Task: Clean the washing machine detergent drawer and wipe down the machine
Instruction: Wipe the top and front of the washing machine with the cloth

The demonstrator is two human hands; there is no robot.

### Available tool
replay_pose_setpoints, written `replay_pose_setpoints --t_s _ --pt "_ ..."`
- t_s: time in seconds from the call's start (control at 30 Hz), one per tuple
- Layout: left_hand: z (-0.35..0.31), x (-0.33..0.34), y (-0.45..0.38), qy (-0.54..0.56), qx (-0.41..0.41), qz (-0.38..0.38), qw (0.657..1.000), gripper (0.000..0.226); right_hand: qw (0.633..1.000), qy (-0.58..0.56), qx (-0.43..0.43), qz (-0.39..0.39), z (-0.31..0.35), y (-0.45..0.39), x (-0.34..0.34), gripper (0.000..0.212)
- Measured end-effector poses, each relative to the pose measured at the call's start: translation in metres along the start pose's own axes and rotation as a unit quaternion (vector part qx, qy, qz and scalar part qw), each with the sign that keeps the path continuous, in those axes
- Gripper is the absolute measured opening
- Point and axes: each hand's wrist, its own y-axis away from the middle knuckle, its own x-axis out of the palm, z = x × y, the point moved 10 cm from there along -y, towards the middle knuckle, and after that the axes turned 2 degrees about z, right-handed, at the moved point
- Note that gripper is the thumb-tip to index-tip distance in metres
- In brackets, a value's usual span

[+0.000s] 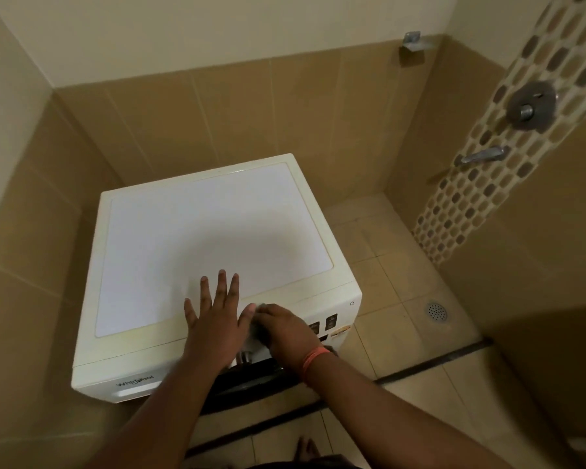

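A white front-loading washing machine (197,231) stands in a tiled corner, seen from above. My left hand (214,319) lies flat on its top near the front edge, fingers spread. My right hand (285,330) is closed on a small grey cloth (259,324) pressed against the top front edge, just above the control panel. A silver knob (243,357) shows below my hands. The detergent drawer front (129,387) at the left of the panel looks closed.
Tan tiled walls close in behind and to the left of the machine. A tap (482,154) and mixer valve (530,106) sit on the right wall's mosaic strip. A floor drain (437,311) lies to the right. My bare foot (307,448) stands below.
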Motion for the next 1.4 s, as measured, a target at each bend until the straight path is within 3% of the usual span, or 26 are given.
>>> replay_pose_setpoints --t_s 0.17,0.33,0.57,0.7,0.8,1.13,1.4 --pt "0.013 -0.008 0.005 0.027 -0.007 -0.007 1.0 0.077 0.973 -0.165 0.136 -0.083 -0.007 -0.009 -0.035 0.038" --pt "0.03 -0.031 0.013 0.023 0.009 -0.042 0.999 0.078 0.954 -0.192 0.207 -0.104 -0.018 -0.009 -0.052 0.024" --pt "0.053 -0.056 0.026 -0.055 0.062 -0.051 0.995 0.08 0.969 -0.051 0.235 -0.054 0.022 -0.023 -0.039 0.021" --pt "0.065 -0.064 0.03 -0.089 0.093 -0.062 0.99 0.081 0.98 0.128 0.151 -0.027 0.064 -0.04 -0.039 0.028" --pt "0.072 -0.073 0.036 -0.092 0.098 -0.088 0.987 0.085 0.976 0.185 0.111 -0.039 0.09 -0.049 -0.051 0.03" --pt "0.059 -0.135 0.056 -0.094 0.12 -0.139 0.978 0.087 0.966 0.216 0.104 -0.095 0.126 -0.044 -0.105 0.031" --pt "-0.078 -0.142 0.07 -0.102 0.22 -0.144 0.959 0.082 0.946 0.217 0.176 -0.163 0.067 0.049 -0.192 0.026"
